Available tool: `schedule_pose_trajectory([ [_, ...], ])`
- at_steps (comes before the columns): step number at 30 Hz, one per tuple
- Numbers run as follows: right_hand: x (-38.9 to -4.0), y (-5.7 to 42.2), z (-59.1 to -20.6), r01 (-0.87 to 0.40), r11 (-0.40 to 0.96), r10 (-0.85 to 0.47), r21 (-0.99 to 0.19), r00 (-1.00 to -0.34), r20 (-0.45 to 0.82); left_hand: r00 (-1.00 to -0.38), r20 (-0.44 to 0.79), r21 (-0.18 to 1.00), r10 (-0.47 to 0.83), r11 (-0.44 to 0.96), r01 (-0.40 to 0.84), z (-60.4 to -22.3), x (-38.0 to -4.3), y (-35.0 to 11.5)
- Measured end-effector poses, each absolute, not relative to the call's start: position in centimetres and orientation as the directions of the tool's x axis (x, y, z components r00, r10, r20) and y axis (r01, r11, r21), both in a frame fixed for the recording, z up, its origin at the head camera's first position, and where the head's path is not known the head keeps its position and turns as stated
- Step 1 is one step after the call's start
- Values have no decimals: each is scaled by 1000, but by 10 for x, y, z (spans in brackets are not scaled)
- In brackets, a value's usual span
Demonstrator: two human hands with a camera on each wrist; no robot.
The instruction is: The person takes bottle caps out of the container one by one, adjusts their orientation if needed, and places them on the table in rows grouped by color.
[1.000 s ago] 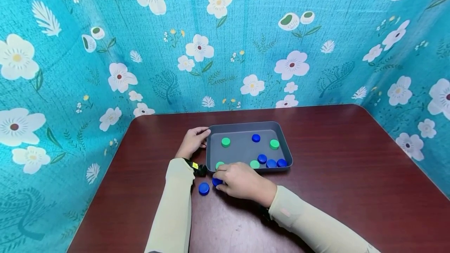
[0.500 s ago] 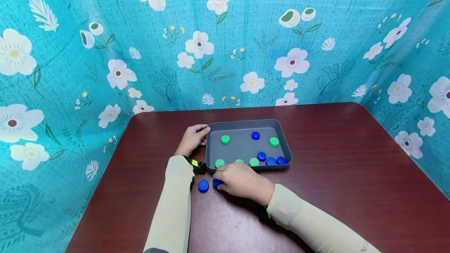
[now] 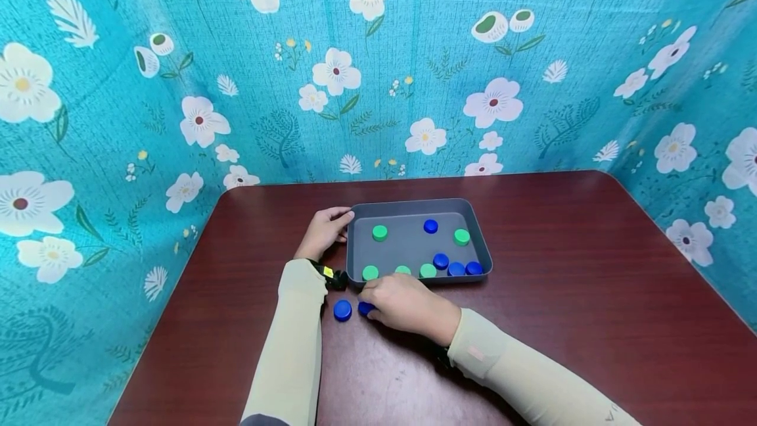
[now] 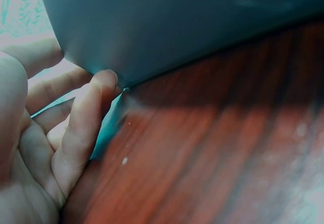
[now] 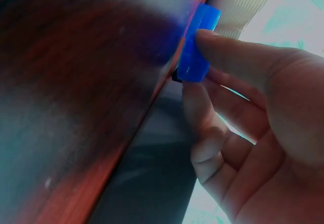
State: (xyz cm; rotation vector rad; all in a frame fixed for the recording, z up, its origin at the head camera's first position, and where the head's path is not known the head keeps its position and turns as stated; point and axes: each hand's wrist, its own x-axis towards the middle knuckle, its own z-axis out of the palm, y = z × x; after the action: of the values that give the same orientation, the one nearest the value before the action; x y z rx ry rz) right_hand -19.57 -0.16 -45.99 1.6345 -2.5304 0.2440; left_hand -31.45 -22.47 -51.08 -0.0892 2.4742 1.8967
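My right hand (image 3: 408, 304) pinches a blue bottle cap (image 3: 365, 308) just in front of the tray's near wall. Up close in the right wrist view, the blue bottle cap (image 5: 198, 44) stands on edge between thumb and fingertips. My left hand (image 3: 322, 232) holds the grey tray (image 3: 350, 248) at its left side. In the left wrist view, its curled fingers (image 4: 83, 123) touch the outside corner of the tray (image 4: 177, 27). Another blue cap (image 3: 342, 310) lies on the table to the left of the pinched one.
Inside the tray lie several green caps (image 3: 380, 233) and several blue caps (image 3: 440, 261); the right hand partly covers one green cap (image 3: 403, 270). The brown table (image 3: 562, 281) extends around the tray, with a floral curtain (image 3: 378, 71) behind it.
The right hand has shifted slightly left and another green cap shows behind it in the tray. The view has tilted slightly downward. The left hand keeps its place at the tray.
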Motion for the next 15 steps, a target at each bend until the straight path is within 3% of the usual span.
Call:
schedule_pose_trajectory([
  [15,-194,-2,-461,-911,410,-898,-49,-413,151,-998,-60,965,-27,253,-65,-512,-315,-226],
])
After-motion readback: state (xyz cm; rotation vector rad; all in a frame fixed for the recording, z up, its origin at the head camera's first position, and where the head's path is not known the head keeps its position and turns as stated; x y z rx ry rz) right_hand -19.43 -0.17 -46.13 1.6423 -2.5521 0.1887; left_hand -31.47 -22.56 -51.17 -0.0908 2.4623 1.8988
